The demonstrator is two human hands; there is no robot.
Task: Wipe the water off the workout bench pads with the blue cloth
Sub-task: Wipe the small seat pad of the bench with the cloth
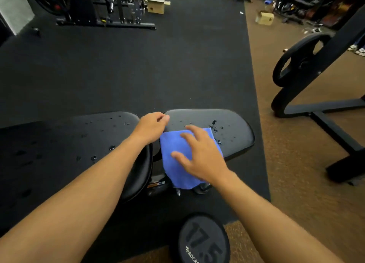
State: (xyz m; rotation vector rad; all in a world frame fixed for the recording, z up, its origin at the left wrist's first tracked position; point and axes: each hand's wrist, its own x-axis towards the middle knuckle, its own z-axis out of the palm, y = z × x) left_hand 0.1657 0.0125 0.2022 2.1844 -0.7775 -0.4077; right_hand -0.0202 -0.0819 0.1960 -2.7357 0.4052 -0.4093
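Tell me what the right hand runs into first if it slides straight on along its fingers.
Likely the water drops on the seat pad, just past the blue cloth that the right hand presses.
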